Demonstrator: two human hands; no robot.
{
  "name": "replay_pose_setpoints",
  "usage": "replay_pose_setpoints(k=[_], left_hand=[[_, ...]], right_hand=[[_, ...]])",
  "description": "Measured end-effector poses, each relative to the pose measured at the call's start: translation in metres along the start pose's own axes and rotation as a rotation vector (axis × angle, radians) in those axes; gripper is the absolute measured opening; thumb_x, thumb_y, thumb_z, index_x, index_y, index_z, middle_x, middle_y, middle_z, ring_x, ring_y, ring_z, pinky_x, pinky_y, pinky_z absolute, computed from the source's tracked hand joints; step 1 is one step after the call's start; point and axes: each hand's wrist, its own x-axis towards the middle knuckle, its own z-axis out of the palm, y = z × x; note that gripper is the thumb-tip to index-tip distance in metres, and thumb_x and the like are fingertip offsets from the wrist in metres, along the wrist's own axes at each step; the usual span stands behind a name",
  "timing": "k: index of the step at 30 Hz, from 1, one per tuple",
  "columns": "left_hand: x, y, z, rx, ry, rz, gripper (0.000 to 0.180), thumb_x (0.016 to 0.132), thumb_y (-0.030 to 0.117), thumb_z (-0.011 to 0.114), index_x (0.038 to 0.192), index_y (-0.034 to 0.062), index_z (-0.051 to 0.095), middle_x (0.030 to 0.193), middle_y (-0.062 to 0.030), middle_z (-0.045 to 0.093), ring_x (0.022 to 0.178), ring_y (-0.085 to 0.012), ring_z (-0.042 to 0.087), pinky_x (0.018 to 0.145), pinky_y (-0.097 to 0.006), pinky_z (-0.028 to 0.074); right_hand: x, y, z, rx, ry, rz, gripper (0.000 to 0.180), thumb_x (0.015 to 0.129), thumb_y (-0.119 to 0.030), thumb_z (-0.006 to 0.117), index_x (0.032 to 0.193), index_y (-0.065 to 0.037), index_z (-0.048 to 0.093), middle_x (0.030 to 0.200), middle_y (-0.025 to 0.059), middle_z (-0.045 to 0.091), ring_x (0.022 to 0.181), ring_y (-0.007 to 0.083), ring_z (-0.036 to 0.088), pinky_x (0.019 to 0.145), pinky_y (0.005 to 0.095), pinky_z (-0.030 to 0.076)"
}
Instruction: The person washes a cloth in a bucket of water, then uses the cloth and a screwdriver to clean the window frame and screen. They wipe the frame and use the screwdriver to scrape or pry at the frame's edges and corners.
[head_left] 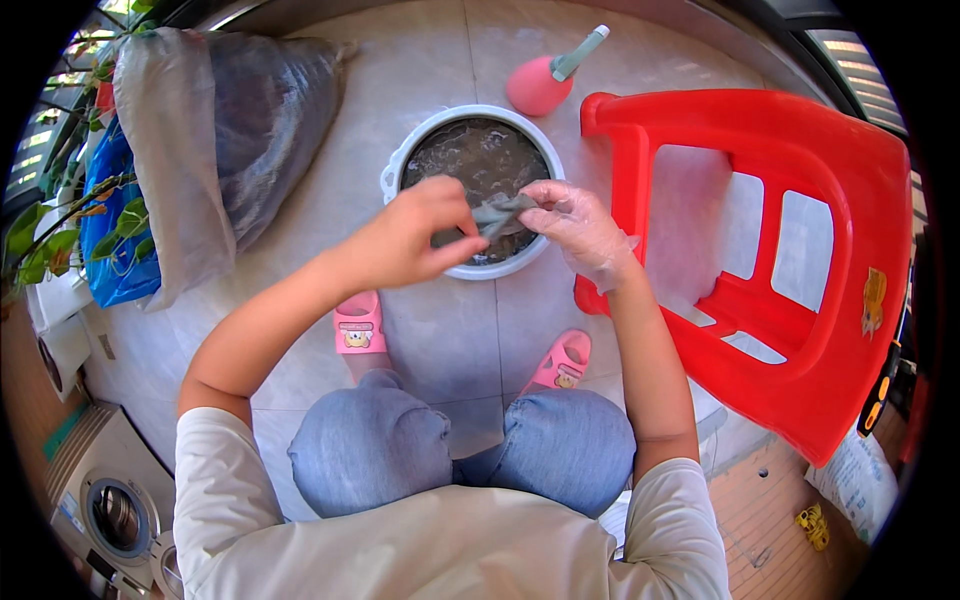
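My left hand (425,232) is bare. Its thumb and fingers pinch one end of a crumpled greyish thing that looks like a thin plastic glove (497,212). On my right hand (578,228) is a clear plastic glove, loose at the wrist. Its fingertips grip the other end of the crumpled piece. Both hands hang over a round white tub (548,152) on the floor between and beyond my feet. Dark brown, wet-looking soil (470,150) fills the tub, with pale shreds or shine on top. My hands hide part of its near side.
A pink spray bottle (540,88) stands beyond the tub. At the right lies a red plastic chair (625,190), tipped over. Large plastic bags (225,140) and leafy plants (130,225) fill the left. A washing machine (115,500) is at the lower left.
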Motion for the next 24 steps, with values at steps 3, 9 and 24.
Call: replay_pose_setpoints(k=[3, 9, 24], left_hand=[[0.0, -0.027, 0.02, -0.381, 0.078, -0.576, 0.021, 0.081, 0.017, 0.067, 0.09, 0.0012, 0.059, 0.067, 0.0006, 0.051, 0.064, -0.0116, 0.053, 0.057, -0.026, 0.043], [0.016, -0.086, 0.056, -0.723, -0.106, -1.293, 0.026, 0.082, 0.026, 0.067, 0.093, 0.0034, 0.061, 0.069, 0.0018, 0.053, 0.06, -0.0084, 0.052, 0.057, -0.022, 0.048], [0.01, -0.122, 0.103, -1.263, 0.566, -1.256, 0.029, 0.086, 0.023, 0.06, 0.106, 0.0024, 0.055, 0.097, -0.0087, 0.06, 0.081, -0.0211, 0.059, 0.066, -0.038, 0.051]], right_hand=[[0.013, 0.011, 0.002, -0.055, 0.067, 0.057, 0.024, 0.08, -0.019, 0.067, 0.095, -0.002, 0.062, 0.088, 0.0019, 0.061, 0.083, 0.0096, 0.056, 0.075, 0.0257, 0.045], [0.072, 0.056, 0.006, -0.745, 0.309, -0.03, 0.018, 0.08, -0.017, 0.062, 0.093, -0.005, 0.065, 0.092, 0.0137, 0.064, 0.086, 0.0266, 0.061, 0.077, 0.0341, 0.047], [0.09, 0.042, 0.026, -0.734, 0.309, -0.01, 0.031, 0.089, -0.025, 0.046, 0.096, 0.001, 0.06, 0.102, 0.0258, 0.059, 0.099, 0.0406, 0.055, 0.086, 0.0441, 0.044]])
